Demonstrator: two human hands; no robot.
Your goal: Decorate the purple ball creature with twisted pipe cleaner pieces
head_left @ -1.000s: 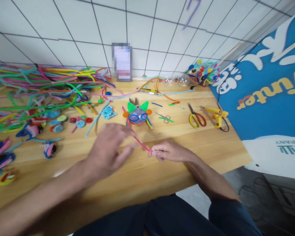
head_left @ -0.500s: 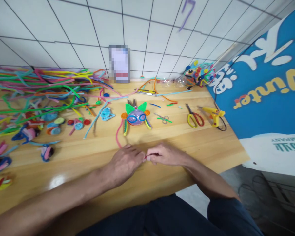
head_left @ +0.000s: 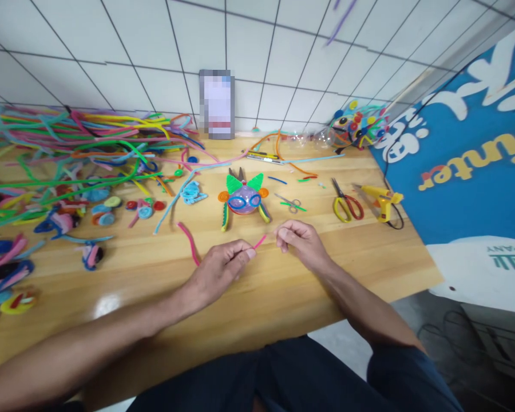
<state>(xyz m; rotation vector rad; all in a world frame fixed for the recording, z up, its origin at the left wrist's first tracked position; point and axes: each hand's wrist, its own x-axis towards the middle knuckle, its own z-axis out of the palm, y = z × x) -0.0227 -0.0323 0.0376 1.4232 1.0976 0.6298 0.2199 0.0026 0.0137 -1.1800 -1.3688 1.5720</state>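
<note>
My left hand (head_left: pixel 223 266) pinches a pink pipe cleaner (head_left: pixel 190 241). Its short end sticks out past the fingertips to the right, and the longer curved part trails behind the hand to the left. Just right of that tip, a small gap away, is my right hand (head_left: pixel 300 241) with fingers curled together; whether anything sits inside them is hidden. Beyond both hands stands a craft figure (head_left: pixel 244 200) with a clear purple body, blue ring eyes, green ears, orange discs and green-yellow legs. Pliers (head_left: pixel 237 173) lie partly hidden behind it.
To the right lie small scissors (head_left: pixel 293 203), red-and-yellow-handled scissors (head_left: pixel 347 205) and a yellow glue gun (head_left: pixel 383 200). Many pipe cleaners (head_left: pixel 111 129) heap at the left, with a coiled light-blue one (head_left: pixel 192 193) nearer. A phone (head_left: pixel 217 106) leans on the tiled wall.
My hands were together at the pipe cleaner's end; now my right hand has moved away to the upper right. The pink tip now shows beyond my left fingers. The view has shifted slightly.
</note>
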